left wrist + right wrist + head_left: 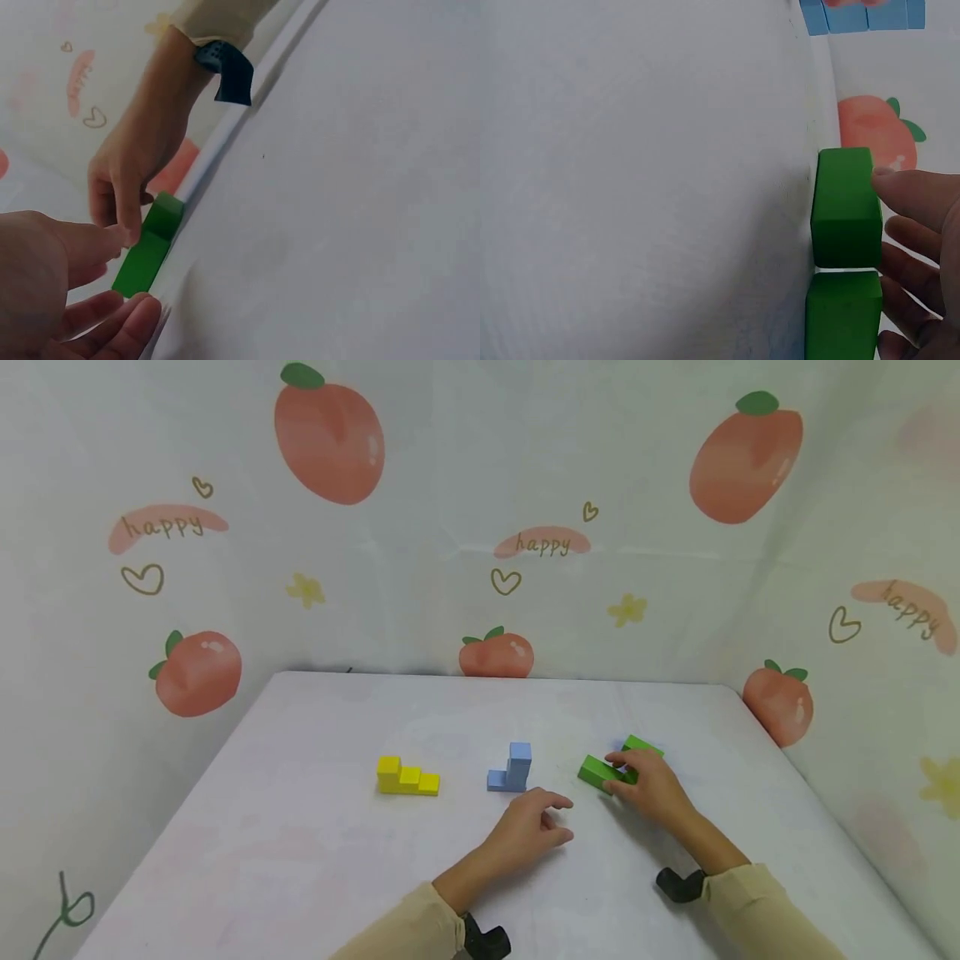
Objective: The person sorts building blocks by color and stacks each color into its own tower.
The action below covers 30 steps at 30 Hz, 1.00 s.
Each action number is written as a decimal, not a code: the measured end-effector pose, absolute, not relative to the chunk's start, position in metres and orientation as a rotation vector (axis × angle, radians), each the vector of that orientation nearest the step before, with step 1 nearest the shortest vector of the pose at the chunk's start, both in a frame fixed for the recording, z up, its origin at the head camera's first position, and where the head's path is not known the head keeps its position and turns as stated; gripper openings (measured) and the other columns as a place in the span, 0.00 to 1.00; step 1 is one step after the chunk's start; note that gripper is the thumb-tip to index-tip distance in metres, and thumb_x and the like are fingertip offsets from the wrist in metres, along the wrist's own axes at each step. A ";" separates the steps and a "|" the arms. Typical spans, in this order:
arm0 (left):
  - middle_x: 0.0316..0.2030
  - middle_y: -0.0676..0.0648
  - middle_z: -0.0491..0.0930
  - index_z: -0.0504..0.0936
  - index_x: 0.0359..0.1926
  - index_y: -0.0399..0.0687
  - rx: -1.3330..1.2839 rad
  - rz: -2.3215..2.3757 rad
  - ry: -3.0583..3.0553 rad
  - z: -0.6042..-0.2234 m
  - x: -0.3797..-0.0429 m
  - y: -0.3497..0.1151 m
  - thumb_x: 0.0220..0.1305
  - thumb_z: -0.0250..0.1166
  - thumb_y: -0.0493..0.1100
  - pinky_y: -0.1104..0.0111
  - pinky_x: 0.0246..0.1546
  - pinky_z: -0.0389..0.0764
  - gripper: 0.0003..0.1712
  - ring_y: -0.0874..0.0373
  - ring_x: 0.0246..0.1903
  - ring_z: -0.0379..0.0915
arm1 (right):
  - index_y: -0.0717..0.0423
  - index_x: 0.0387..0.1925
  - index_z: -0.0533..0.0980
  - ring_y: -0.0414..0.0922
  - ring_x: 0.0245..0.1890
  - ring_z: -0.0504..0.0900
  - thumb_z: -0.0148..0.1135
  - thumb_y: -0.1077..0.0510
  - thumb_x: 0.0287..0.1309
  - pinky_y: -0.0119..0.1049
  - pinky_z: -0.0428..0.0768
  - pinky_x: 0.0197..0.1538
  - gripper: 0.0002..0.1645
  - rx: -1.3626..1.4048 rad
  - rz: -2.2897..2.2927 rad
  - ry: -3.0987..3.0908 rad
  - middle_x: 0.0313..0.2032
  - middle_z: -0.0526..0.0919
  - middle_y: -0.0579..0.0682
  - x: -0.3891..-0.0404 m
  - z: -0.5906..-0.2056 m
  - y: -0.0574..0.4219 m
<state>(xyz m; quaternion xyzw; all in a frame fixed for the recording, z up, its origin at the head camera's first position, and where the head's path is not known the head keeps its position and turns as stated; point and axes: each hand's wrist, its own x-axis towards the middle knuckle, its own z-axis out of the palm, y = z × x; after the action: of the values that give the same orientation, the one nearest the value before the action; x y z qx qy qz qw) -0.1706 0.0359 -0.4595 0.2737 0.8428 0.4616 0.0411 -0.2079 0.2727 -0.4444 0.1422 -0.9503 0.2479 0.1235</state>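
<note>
Several green blocks (597,773) sit at the right of the table, and the right wrist view shows two green blocks (847,210) with a thin gap between. My right hand (651,785) pinches one of them, thumb on its near upper edge and fingers reaching behind it. Apart from the blocks, my left hand (527,827) hovers with loosely bent fingers and nothing between them. Just beyond it stands a light blue block shape (519,767), low at left and tall at right. Farther left is a yellow stepped block shape (406,779), descending rightward.
A white tabletop (322,860) carries all the blocks. Behind it hangs a pale curtain (435,468) printed with peaches, hearts and flowers. A black wrist mount (681,885) sits on the right forearm, another black mount (486,937) on the left.
</note>
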 end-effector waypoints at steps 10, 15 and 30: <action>0.43 0.51 0.71 0.72 0.50 0.50 0.639 1.606 2.541 -0.456 -0.183 0.071 0.50 0.64 0.44 0.76 0.27 0.71 0.24 0.70 0.29 0.69 | 0.53 0.40 0.77 0.44 0.36 0.69 0.68 0.50 0.38 0.40 0.68 0.37 0.23 0.429 0.724 -2.778 0.34 0.78 0.46 -0.214 -0.445 0.274; 0.43 0.50 0.71 0.71 0.51 0.50 0.583 1.647 2.548 -0.458 -0.194 0.079 0.50 0.64 0.43 0.76 0.26 0.71 0.24 0.70 0.29 0.69 | 0.53 0.40 0.77 0.43 0.35 0.69 0.68 0.51 0.38 0.38 0.68 0.36 0.22 0.454 0.714 -2.772 0.33 0.77 0.44 -0.216 -0.444 0.273; 0.42 0.53 0.70 0.72 0.50 0.54 0.522 1.610 2.615 -0.464 -0.212 0.093 0.50 0.64 0.43 0.76 0.25 0.71 0.23 0.70 0.27 0.69 | 0.52 0.37 0.78 0.43 0.34 0.68 0.70 0.53 0.36 0.38 0.68 0.36 0.21 0.558 0.715 -2.753 0.31 0.77 0.43 -0.216 -0.443 0.277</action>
<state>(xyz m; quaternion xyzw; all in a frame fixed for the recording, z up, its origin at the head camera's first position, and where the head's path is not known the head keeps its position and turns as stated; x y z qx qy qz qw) -0.2125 0.0932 -0.4640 0.1675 0.8394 0.5168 0.0132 -0.2165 0.2769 -0.4434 0.1910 -0.9428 0.2448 0.1211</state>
